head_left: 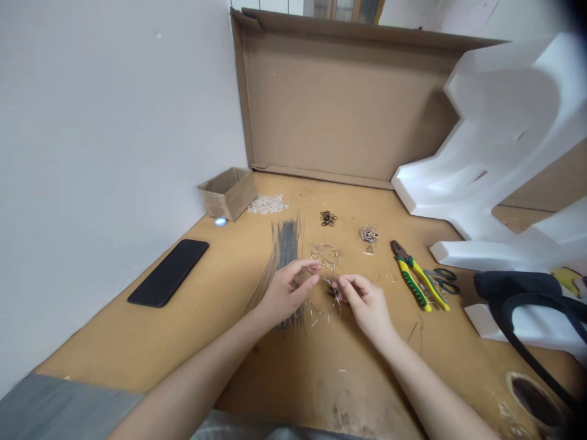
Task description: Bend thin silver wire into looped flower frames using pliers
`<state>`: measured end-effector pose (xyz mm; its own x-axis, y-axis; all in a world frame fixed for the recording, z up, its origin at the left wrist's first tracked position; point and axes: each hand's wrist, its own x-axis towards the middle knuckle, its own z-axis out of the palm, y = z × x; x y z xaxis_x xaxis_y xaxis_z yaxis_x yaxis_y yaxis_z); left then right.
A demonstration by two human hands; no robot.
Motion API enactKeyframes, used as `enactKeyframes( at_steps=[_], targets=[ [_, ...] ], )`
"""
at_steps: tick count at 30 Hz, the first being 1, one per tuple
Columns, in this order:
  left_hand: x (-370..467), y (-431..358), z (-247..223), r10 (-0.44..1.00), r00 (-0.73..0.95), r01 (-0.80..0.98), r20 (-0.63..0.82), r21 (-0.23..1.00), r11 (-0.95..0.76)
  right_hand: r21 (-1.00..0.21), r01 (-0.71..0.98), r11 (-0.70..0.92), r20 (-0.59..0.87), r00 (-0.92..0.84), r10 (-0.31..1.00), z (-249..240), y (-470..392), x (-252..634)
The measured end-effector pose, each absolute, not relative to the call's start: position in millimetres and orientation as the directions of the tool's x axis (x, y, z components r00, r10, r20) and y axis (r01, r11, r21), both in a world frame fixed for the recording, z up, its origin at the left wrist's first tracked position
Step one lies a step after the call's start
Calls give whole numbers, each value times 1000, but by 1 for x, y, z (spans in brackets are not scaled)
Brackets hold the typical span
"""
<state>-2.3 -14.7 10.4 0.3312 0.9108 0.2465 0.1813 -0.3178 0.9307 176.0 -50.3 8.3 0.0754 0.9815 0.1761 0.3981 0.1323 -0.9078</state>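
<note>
Wire (326, 280), thin and silvery, between our two hands

We hold it above the tan tabletop (183, 342), nearer the near edge than the far one. Our right hand (370, 304) pinches it between thumb and forefinger; our left hand (284, 290) shows thumb and forefinger parted, the wire reaching the thumb tip, and we cannot tell whether they grip. Under our left hand lies a bundle of straight grey metal wires (288, 241). Toward the right edge we see pliers with yellow-and-green handles (409, 264) beside black-handled scissors (440, 278). A flat black phone (168, 272) lies by the left edge; in the far left corner a brown cardboard box (220, 201) stands beside a heap of small clear pieces (268, 203).
</note>
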Motion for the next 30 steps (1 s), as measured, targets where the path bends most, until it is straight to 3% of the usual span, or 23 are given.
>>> enactKeyframes(
  at_steps=[5,10,13,21,30],
  targets=[
    [-5,-17,17,876,372,164,308,907,-388,-658,703,270,410,34,911,10,-52,181],
    [-5,-17,15,853,356,180,381,868,-463,-508,788,348,527,-35,849,9,-50,186],
    [-3,-17,9,822,375,208,429,825,-525,-478,799,365,555,-48,830,8,-50,187],
    [0,-16,5,804,428,289,413,781,-554,-519,741,425,555,-86,827,8,-52,187],
    [0,-17,4,850,389,258,354,844,-470,-849,475,231,298,69,952,18,-53,176]
  ],
)
